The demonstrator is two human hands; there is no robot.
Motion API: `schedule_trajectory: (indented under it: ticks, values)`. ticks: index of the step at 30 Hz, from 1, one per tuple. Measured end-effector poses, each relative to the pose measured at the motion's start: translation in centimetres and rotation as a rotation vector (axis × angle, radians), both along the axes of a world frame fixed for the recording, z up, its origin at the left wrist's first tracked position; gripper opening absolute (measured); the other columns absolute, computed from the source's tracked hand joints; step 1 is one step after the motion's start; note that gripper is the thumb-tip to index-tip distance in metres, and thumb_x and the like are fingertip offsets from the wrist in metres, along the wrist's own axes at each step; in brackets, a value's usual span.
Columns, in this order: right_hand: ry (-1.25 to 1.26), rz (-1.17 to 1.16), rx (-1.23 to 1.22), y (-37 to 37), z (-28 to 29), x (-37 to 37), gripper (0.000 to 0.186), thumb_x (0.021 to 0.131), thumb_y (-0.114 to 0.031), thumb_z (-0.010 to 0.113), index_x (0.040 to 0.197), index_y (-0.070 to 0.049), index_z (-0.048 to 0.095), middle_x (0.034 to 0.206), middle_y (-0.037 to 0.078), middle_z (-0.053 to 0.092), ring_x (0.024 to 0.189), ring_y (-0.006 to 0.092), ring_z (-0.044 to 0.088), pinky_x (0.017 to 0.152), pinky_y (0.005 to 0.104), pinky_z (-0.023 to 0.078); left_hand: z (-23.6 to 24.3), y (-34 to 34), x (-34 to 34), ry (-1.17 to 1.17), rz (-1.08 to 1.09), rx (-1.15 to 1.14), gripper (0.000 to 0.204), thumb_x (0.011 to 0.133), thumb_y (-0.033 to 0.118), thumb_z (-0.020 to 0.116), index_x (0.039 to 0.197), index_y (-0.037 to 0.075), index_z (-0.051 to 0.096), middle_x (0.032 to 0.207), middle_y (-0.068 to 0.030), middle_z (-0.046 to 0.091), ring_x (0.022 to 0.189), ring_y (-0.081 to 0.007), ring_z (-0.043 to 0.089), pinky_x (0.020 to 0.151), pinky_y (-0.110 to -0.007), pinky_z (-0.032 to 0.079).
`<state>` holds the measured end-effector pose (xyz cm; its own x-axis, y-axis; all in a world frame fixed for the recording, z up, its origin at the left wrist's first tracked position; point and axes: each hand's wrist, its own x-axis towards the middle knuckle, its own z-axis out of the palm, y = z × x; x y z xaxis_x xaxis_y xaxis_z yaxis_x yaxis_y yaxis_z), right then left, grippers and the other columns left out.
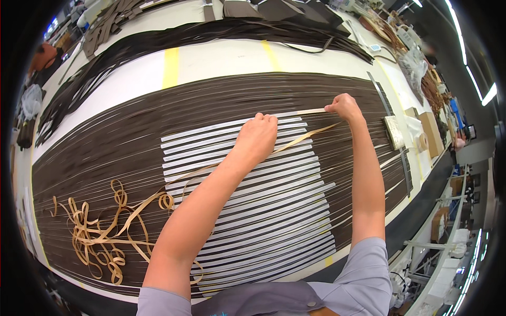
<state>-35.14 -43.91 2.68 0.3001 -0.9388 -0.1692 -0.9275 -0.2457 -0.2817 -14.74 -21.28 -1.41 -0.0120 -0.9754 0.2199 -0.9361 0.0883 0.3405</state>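
Note:
Long dark brown strips point(121, 142) lie side by side across the white table. Over their middle runs a block of white strips point(247, 216), with dark gaps between the rows. My left hand point(258, 138) is closed, its fingertips pressed down at the far row of this block. My right hand point(345, 107) pinches one end of a narrow pale strip point(312, 111), which is stretched straight between both hands. A loose tan ribbon point(303, 138) passes beneath my left forearm toward my right wrist. Its curled, tangled part point(95, 231) rests on the brown strips at the left.
A dark metal bar point(392, 113) crosses the strips' right ends, with a wrapped block point(393, 132) against it. Farther back lies a bundle of black strips point(221, 31). Cardboard pieces point(431, 134) and a tape roll point(422, 142) stand at the right edge.

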Motion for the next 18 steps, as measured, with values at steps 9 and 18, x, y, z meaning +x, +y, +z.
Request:
schedule_trajectory:
  ticks: [9,18]
  values:
    - [0.002,-0.045,-0.103,-1.6,-0.9,-2.0,0.03,0.07,-0.025,0.082,0.069,0.001,0.065,0.069,0.015,0.064,0.064,0.0249,0.062,0.063,0.0388,0.049,0.9,-0.1,-0.3,0.03,0.013,0.107,0.03,0.078,-0.006,0.054,0.108,-0.005,0.055,0.113,-0.0182,0.064,0.111,-0.032,0.058,0.087,-0.04,0.054]
    - [0.066,-0.07,-0.095,-1.3,-1.0,-1.9,0.029,0.073,-0.027,0.082,0.079,-0.002,0.071,0.092,0.019,0.071,0.09,0.0349,0.067,0.08,0.0448,0.052,-0.4,0.1,0.1,0.014,0.014,-0.08,0.019,0.075,-0.003,0.058,0.094,-0.004,0.059,0.099,-0.0169,0.065,0.094,-0.0305,0.062,0.08,-0.038,0.054]
